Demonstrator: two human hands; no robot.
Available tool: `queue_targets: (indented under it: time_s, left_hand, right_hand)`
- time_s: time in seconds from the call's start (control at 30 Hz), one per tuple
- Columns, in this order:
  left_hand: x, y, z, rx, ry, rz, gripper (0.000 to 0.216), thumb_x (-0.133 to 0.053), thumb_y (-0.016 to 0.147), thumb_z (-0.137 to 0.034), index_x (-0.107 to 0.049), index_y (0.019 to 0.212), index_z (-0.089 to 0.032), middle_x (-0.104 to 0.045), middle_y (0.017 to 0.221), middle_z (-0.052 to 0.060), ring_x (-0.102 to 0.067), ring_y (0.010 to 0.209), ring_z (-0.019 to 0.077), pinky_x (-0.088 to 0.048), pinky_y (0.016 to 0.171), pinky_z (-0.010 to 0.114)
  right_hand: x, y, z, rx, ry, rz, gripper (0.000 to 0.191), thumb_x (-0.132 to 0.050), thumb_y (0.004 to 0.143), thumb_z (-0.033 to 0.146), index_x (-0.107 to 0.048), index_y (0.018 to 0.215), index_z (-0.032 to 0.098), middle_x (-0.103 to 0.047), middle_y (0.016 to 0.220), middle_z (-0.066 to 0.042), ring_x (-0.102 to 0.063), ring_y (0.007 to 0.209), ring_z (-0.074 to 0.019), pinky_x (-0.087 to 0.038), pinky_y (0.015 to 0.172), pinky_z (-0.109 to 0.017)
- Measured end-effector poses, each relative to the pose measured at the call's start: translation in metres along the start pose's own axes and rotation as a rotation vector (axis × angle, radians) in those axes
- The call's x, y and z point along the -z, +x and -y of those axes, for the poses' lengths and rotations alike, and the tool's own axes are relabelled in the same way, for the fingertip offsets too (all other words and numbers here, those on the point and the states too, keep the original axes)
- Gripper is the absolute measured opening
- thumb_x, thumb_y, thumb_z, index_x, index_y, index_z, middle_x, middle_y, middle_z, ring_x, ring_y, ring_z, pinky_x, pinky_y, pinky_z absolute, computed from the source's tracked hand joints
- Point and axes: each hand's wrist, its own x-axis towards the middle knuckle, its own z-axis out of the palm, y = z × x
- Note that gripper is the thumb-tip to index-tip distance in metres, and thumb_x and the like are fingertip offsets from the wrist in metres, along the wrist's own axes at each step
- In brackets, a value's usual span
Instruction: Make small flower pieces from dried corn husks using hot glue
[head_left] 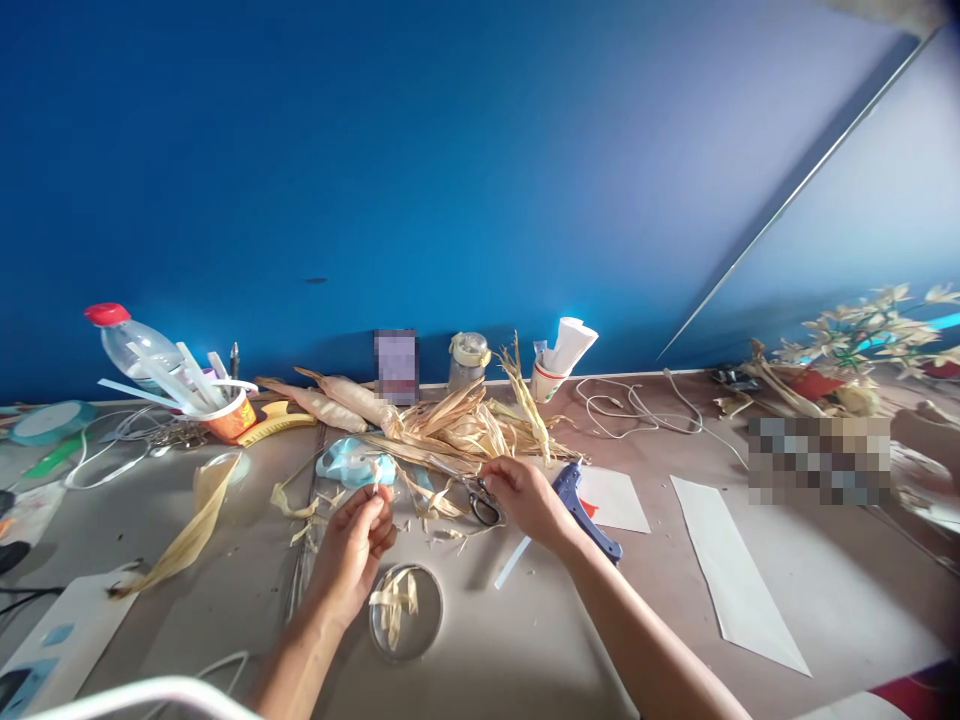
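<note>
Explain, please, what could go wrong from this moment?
The right hand is close to the scissors and might get nicked.
The blue glue gun lies by the right forearm; if hot, it could burn skin.
The left hand might knock the round dish, spilling its pale strips.

The corn husks point(450, 440) look dry, papery and rough, the bottle point(137, 345) is shiny clear plastic, the glue gun point(573, 490) is smooth plastic, and the tabletop point(525, 625) looks smooth

A blue wall point(375, 150) rises behind a grey table point(540, 660).
</note>
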Motion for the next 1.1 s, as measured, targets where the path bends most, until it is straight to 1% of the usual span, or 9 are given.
queue_targets:
  time_s: [0.13, 0.27, 0.37, 0.5, 0.7, 0.77, 0.87, 0.97, 1.1]
  left_hand:
    - [0.001, -0.001, 0.0, 0.02, 0.045, 0.012, 0.016, -0.064, 0.073, -0.028, -0.057, 0.07, -0.015, -0.032, 0.053, -0.009, -0.023, 0.043, 0.0024, -0.025, 0.041, 0.014]
    - [-0.001, -0.002, 0.0, 0.01, 0.086, 0.038, 0.029, -0.06, 0.078, -0.033, -0.045, 0.059, -0.016, -0.031, 0.053, -0.008, -0.023, 0.044, 0.0037, -0.026, 0.041, 0.015]
    - [-0.001, -0.001, 0.0, -0.004, 0.112, 0.03, 0.035, -0.06, 0.077, -0.037, -0.041, 0.056, -0.016, -0.029, 0.051, -0.009, -0.021, 0.043, 0.0039, -0.025, 0.04, 0.016]
    - [0.001, 0.002, 0.003, 0.01, 0.093, -0.012, 0.035, -0.066, 0.072, -0.038, -0.045, 0.056, -0.015, -0.03, 0.049, -0.009, -0.021, 0.042, 0.0031, -0.024, 0.04, 0.015]
    - [0.005, 0.007, 0.007, 0.077, 0.057, -0.033, 0.02, -0.071, 0.065, -0.028, -0.057, 0.07, -0.014, -0.038, 0.052, -0.008, -0.027, 0.044, 0.0028, -0.024, 0.041, 0.014]
    - [0.006, 0.008, 0.006, 0.091, 0.063, -0.007, 0.017, -0.07, 0.064, -0.023, -0.057, 0.071, -0.014, -0.038, 0.052, -0.008, -0.027, 0.043, 0.0027, -0.024, 0.041, 0.015]
    - [0.007, 0.007, 0.005, 0.097, 0.079, 0.028, 0.013, -0.066, 0.065, -0.019, -0.056, 0.069, -0.014, -0.038, 0.052, -0.008, -0.026, 0.043, 0.0027, -0.023, 0.04, 0.015]
    - [0.007, 0.006, 0.005, 0.074, 0.084, 0.065, 0.01, -0.064, 0.067, -0.019, -0.056, 0.071, -0.015, -0.037, 0.052, -0.008, -0.024, 0.043, 0.0026, -0.023, 0.041, 0.015]
    - [0.008, 0.006, 0.006, 0.04, 0.098, 0.121, 0.011, -0.064, 0.068, -0.017, -0.054, 0.072, -0.016, -0.032, 0.05, -0.01, -0.019, 0.042, 0.0031, -0.022, 0.041, 0.017]
  right_hand:
    - [-0.003, -0.011, -0.002, 0.034, -0.051, 0.074, 0.018, -0.044, 0.08, 0.024, -0.061, 0.078, 0.018, -0.057, 0.065, 0.002, -0.047, 0.058, -0.0115, -0.035, 0.056, -0.022]
    - [0.001, -0.014, -0.007, 0.028, -0.054, 0.044, 0.019, -0.043, 0.081, 0.023, -0.061, 0.08, 0.017, -0.058, 0.068, 0.001, -0.049, 0.061, -0.0122, -0.036, 0.057, -0.022]
    - [0.008, -0.013, -0.009, 0.017, -0.058, 0.017, 0.019, -0.044, 0.08, 0.023, -0.061, 0.081, 0.017, -0.059, 0.069, 0.0, -0.049, 0.061, -0.0123, -0.037, 0.057, -0.022]
    - [0.015, -0.012, -0.011, 0.018, -0.111, -0.055, 0.017, -0.044, 0.079, 0.022, -0.06, 0.076, 0.017, -0.058, 0.066, 0.001, -0.049, 0.06, -0.0119, -0.036, 0.057, -0.022]
    - [0.016, -0.015, -0.013, 0.025, -0.173, -0.022, 0.019, -0.043, 0.079, 0.019, -0.06, 0.071, 0.017, -0.058, 0.066, 0.001, -0.05, 0.06, -0.0117, -0.037, 0.058, -0.022]
    - [0.013, -0.017, -0.011, 0.047, -0.186, -0.021, 0.02, -0.042, 0.079, 0.017, -0.06, 0.071, 0.017, -0.059, 0.07, 0.0, -0.051, 0.064, -0.0123, -0.038, 0.061, -0.022]
    - [0.003, -0.021, -0.006, 0.129, -0.248, 0.066, 0.021, -0.043, 0.077, 0.01, -0.062, 0.073, 0.018, -0.06, 0.074, -0.002, -0.053, 0.07, -0.0136, -0.04, 0.066, -0.023]
    - [-0.011, -0.025, -0.006, 0.204, -0.417, 0.164, 0.022, -0.045, 0.074, 0.006, -0.063, 0.074, 0.019, -0.058, 0.078, -0.003, -0.053, 0.075, -0.0151, -0.04, 0.068, -0.024]
    - [-0.029, -0.026, -0.015, 0.253, -0.684, 0.181, 0.017, -0.049, 0.074, 0.006, -0.061, 0.073, 0.018, -0.057, 0.081, -0.006, -0.052, 0.077, -0.0179, -0.039, 0.067, -0.028]
